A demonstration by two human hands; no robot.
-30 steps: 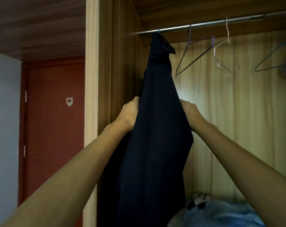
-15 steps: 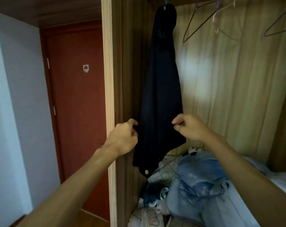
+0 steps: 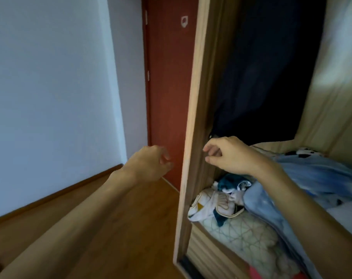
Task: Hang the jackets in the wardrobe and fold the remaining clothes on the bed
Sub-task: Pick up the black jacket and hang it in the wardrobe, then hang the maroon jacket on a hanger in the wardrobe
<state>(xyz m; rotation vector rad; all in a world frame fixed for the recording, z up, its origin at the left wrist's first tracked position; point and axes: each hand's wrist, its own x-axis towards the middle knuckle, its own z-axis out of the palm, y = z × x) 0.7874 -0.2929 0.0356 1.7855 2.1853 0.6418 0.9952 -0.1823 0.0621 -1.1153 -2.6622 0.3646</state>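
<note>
While dark jacket hangs above my right grip, it and left grip loose, empty: hanging seems done; next calls for turning away, fresh pick-up.

The wardrobe panel stands mid-scene. Left of it lie the floor, the wall and, farther off, the door. Right of it, inside, the jacket hangs above a pile of clothes (right hand near its hem).
</note>
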